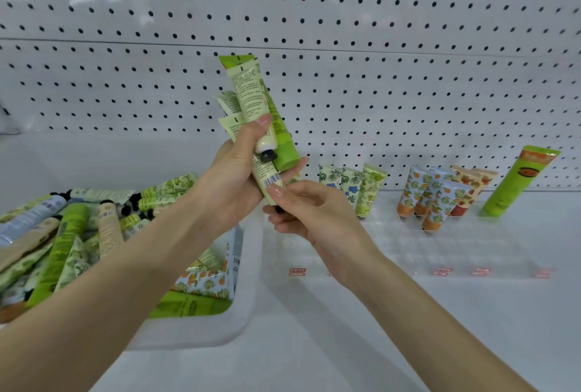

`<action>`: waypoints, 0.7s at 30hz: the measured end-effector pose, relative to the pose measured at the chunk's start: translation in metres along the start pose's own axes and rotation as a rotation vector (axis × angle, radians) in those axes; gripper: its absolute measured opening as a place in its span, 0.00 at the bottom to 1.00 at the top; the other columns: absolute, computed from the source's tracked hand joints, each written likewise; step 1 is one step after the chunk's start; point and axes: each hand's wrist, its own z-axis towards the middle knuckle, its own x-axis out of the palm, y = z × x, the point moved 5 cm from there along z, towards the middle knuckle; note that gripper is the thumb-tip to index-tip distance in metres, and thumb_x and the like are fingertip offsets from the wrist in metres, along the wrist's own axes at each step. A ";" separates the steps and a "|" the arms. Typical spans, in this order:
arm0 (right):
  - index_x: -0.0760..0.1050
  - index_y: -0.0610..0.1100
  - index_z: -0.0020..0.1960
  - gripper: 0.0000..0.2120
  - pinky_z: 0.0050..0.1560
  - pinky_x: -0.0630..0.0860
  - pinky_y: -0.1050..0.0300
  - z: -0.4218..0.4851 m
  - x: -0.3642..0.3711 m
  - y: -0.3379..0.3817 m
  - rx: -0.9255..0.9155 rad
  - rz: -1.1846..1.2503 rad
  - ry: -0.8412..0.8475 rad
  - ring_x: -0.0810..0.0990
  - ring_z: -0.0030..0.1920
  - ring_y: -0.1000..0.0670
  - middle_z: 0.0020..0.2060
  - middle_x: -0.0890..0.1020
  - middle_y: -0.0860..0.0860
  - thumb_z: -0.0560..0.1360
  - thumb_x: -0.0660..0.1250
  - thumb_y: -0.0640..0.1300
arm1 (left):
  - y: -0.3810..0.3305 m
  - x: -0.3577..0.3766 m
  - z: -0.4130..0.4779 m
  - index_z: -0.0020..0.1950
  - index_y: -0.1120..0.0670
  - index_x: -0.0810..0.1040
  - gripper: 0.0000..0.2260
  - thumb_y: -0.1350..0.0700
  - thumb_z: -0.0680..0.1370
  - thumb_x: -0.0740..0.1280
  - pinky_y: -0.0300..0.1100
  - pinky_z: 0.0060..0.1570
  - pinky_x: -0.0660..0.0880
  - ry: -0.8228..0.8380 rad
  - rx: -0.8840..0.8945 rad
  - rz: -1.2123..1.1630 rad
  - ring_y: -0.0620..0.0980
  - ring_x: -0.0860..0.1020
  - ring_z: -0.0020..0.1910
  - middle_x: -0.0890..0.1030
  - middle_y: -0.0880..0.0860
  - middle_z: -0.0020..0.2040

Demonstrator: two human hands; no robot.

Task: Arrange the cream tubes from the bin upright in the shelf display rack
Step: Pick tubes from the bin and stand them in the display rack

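Open white shelf (345,344) lies across the foreground and right, with nothing standing on it in front of the clear display rack (408,250). The rack's front rows are bare; only its back row is taken, by three green floral tubes (352,187), a cluster of orange and blue patterned tubes (437,196) and a tall green tube (515,184) leaning against the pegboard (283,14). A gap separates the floral tubes from the cluster. To the left, the white bin (248,281), heaped with tubes, blocks the shelf. Both hands, left (232,178) and right (308,212), holding a fan of tubes (254,115), stand before the rack's left end.
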 end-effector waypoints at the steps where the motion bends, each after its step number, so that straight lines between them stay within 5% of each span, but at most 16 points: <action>1: 0.80 0.36 0.50 0.11 0.36 0.77 0.64 -0.001 0.000 -0.001 -0.003 0.000 0.010 0.80 0.33 0.53 0.36 0.83 0.44 0.72 0.71 0.43 | 0.000 0.000 0.000 0.50 0.58 0.74 0.12 0.52 0.72 0.68 0.51 0.46 0.80 0.001 0.002 0.010 0.50 0.81 0.34 0.77 0.56 0.41; 4: 0.80 0.40 0.49 0.08 0.32 0.74 0.65 -0.006 -0.007 -0.004 -0.010 -0.041 0.035 0.77 0.29 0.55 0.34 0.83 0.46 0.72 0.71 0.43 | 0.001 -0.001 0.000 0.48 0.58 0.75 0.09 0.52 0.77 0.65 0.48 0.45 0.80 0.001 0.000 0.066 0.51 0.82 0.36 0.78 0.56 0.41; 8: 0.79 0.41 0.52 0.17 0.31 0.73 0.64 -0.016 -0.022 -0.007 0.003 -0.097 0.100 0.76 0.29 0.54 0.35 0.82 0.45 0.67 0.70 0.49 | 0.001 -0.001 -0.001 0.48 0.58 0.74 0.09 0.52 0.76 0.65 0.48 0.46 0.80 0.012 0.001 0.070 0.52 0.80 0.41 0.77 0.55 0.42; 13: 0.81 0.44 0.49 0.15 0.32 0.69 0.61 -0.028 -0.045 -0.016 0.120 -0.243 0.153 0.73 0.28 0.56 0.43 0.85 0.43 0.67 0.69 0.52 | -0.007 -0.001 -0.003 0.47 0.57 0.75 0.08 0.53 0.78 0.64 0.50 0.50 0.80 -0.034 0.000 0.006 0.50 0.80 0.37 0.77 0.55 0.40; 17: 0.80 0.37 0.52 0.16 0.30 0.71 0.68 -0.034 -0.063 -0.024 0.228 -0.100 0.140 0.69 0.27 0.58 0.48 0.83 0.45 0.70 0.67 0.46 | -0.015 -0.009 0.000 0.53 0.56 0.74 0.07 0.54 0.78 0.64 0.51 0.50 0.80 -0.087 0.023 -0.133 0.52 0.78 0.44 0.76 0.55 0.45; 21: 0.77 0.37 0.56 0.16 0.24 0.69 0.70 -0.034 -0.070 -0.020 0.235 0.136 0.171 0.66 0.24 0.58 0.45 0.83 0.43 0.71 0.65 0.43 | -0.013 -0.008 -0.004 0.48 0.54 0.77 0.03 0.56 0.77 0.66 0.55 0.52 0.79 -0.094 0.005 -0.099 0.52 0.82 0.47 0.79 0.55 0.44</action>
